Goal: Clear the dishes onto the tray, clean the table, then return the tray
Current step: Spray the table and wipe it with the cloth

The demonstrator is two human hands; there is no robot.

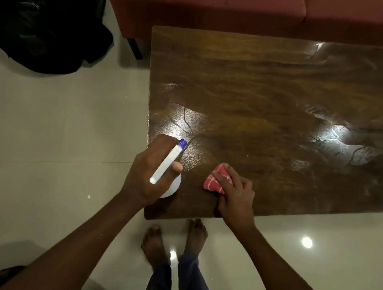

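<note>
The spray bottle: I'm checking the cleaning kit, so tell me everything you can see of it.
The spray bottle looks like white plastic: a long white spray head with a blue nozzle tip pointing away from the person. The left hand grips its neck and hides most of it; only a rounded bit of white body shows below. It is over the near left corner of the wooden table; whether it rests there cannot be told.

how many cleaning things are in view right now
2. The spray bottle is gripped in the left hand over the table's near left corner. The cloth is held under the right hand on the table, near its front edge. More may lie outside the frame.
</note>
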